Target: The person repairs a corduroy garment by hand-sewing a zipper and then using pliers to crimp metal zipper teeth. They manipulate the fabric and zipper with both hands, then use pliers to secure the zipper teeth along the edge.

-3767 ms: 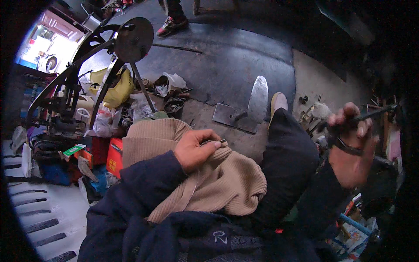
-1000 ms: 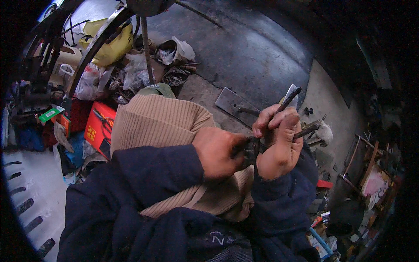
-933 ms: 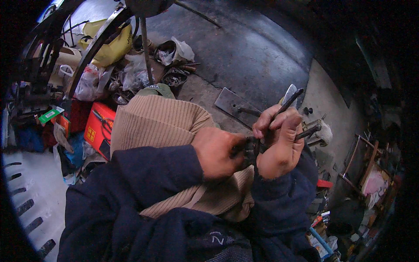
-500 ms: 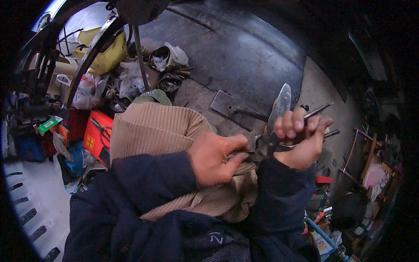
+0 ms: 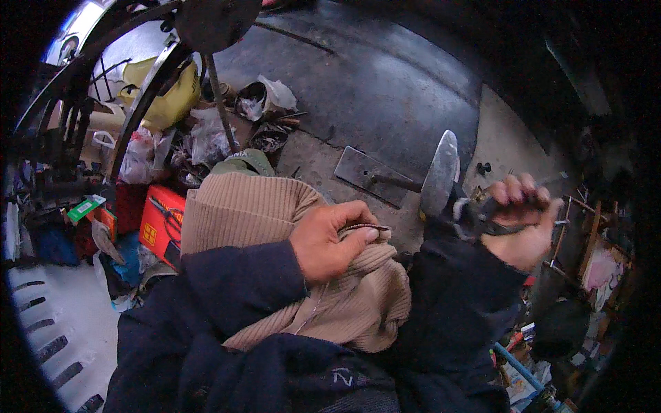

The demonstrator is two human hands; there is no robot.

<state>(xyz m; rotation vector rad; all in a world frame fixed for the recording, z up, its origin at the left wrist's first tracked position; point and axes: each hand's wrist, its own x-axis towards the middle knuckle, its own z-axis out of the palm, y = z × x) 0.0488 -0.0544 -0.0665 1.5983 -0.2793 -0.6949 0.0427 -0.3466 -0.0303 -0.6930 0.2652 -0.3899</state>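
My left hand (image 5: 334, 241) pinches a metal zipper (image 5: 365, 227) on a beige ribbed knit garment (image 5: 255, 210) lying across my lap. To its right, my right hand (image 5: 516, 224) is raised clear of the garment with its fingers closed around dark metal pliers (image 5: 482, 213). Just left of the pliers stands an oblong metal form (image 5: 439, 175) on a bar, beside a flat metal plate (image 5: 361, 168) on the floor.
A black iron machine (image 5: 96, 131) stands at the left with a yellow bag (image 5: 158, 103) behind it. Plastic bags (image 5: 206, 134), a red box (image 5: 155, 227) and a white slotted stool (image 5: 62, 323) are around me. Assorted tools, wooden frames (image 5: 589, 248) and clutter line the right side.
My right hand has pulled away to the right with the pliers, which earlier were at the zipper beside my left hand. My left thumb and fingers now show on the zipper edge.
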